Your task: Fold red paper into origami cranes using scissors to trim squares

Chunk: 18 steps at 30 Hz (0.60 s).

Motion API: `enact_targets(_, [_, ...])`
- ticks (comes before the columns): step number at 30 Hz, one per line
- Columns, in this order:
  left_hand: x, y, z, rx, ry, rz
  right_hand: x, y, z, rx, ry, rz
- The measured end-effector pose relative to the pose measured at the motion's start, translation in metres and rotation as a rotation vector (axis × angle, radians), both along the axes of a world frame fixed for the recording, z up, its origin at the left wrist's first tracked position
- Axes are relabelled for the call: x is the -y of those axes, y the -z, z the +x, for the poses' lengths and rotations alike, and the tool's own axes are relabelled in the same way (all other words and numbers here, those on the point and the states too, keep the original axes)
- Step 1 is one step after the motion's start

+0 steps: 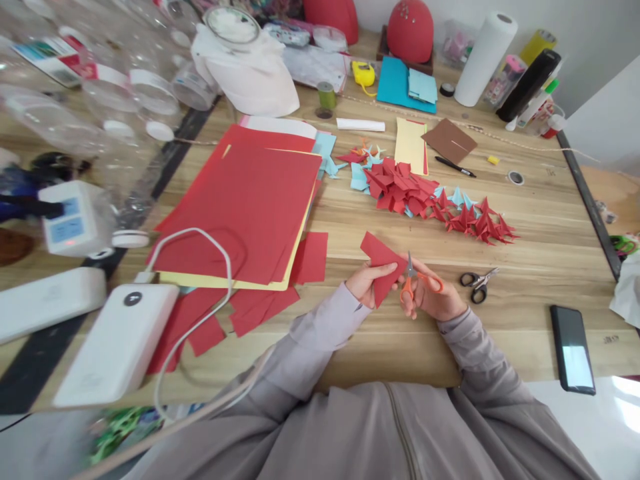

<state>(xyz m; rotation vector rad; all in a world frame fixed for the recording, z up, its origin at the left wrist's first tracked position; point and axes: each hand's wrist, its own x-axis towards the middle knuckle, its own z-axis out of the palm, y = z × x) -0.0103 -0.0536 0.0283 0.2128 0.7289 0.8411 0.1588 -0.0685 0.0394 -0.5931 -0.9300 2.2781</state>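
My left hand [367, 281] pinches a folded piece of red paper [381, 257] above the table's near side. Close beside it, my right hand [433, 299] has its fingers through the handles of small orange-handled scissors [410, 272]. Their blades point away from me, near the paper's right edge; whether they touch it I cannot tell. A second pair of scissors [479, 283], with black handles, lies to the right of that hand. Beyond both hands is a heap of folded red paper pieces [405, 187], with some light blue ones among them.
Large red sheets [245, 200] are stacked on the left, with smaller red pieces [265, 307] around them. A white power bank [117, 343] with a looping cable [227, 267] lies nearer. A phone [573, 348] rests at the right edge. Plastic bottles [125, 87] crowd the far left.
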Motion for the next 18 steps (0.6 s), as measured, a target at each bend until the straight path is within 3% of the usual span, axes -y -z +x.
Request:
enact_targets(6, [-0.0008, -0.0025, -0.0017, -0.016, 0.042, -0.016, 0.0002, -0.0018, -0.0012, 0.009, 0.001, -0.024])
enact_targets(18, [-0.0008, -0.0012, -0.0020, -0.121, 0.023, 0.109, -0.0013, 0.0043, -0.0005, -0.037, -0.001, -0.098])
